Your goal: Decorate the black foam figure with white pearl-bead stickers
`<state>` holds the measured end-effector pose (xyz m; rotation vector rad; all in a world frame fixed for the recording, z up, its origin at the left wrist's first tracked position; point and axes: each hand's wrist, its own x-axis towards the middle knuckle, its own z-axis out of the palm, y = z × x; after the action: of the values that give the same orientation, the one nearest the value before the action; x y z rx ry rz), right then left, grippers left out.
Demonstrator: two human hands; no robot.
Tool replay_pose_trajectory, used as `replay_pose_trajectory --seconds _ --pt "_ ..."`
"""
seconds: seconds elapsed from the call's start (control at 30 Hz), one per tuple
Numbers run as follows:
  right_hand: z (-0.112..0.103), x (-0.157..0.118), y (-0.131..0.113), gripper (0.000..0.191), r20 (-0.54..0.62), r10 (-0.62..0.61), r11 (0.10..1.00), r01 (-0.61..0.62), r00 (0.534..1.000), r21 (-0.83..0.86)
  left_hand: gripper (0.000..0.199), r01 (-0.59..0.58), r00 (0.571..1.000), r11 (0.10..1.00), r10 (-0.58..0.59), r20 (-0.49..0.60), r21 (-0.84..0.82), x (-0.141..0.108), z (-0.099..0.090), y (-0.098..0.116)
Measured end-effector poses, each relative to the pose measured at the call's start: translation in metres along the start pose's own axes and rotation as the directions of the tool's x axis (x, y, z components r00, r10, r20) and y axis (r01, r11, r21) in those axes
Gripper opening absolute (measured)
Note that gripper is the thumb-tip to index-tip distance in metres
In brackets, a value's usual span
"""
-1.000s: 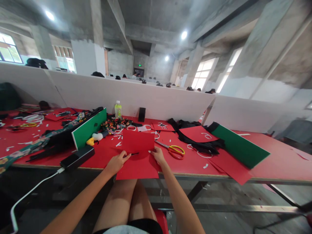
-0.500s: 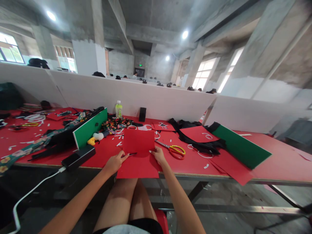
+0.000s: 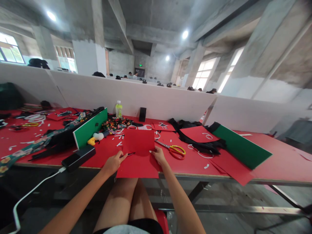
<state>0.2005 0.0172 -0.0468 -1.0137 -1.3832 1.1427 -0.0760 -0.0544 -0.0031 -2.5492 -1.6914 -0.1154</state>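
Note:
A folded red sheet of paper (image 3: 137, 165) hangs partly over the table's front edge, its upper part bent up. My right hand (image 3: 158, 156) grips its right side, thumb on top. At the left side of the sheet, my left hand (image 3: 114, 164) is closed, its fingertips pinching a small thin dark piece (image 3: 131, 153) that lies against the red paper; its kind is too small to make out. Just right of my right hand lies a pair of scissors (image 3: 176, 151) with yellow and red handles.
Green boards (image 3: 241, 146) stand at either side. Left are a black power bank (image 3: 78, 157) with a white cable and a small yellow-white toy (image 3: 95, 139). Behind are a green bottle (image 3: 118, 110), a black box (image 3: 142, 114), black cloth (image 3: 214, 148) and a white partition (image 3: 156, 97).
My left hand has shifted slightly to the left, and the dark piece has moved with it. My right hand and the red paper look nearly the same.

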Motion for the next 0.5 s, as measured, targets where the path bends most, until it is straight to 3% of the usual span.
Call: replay_pose_trajectory --seconds 0.5 --pt "0.002 0.0 -0.001 0.023 0.001 -0.064 0.997 0.063 0.998 0.047 0.069 0.039 0.999 0.999 -0.038 -0.022 0.027 -0.01 0.007 -0.012"
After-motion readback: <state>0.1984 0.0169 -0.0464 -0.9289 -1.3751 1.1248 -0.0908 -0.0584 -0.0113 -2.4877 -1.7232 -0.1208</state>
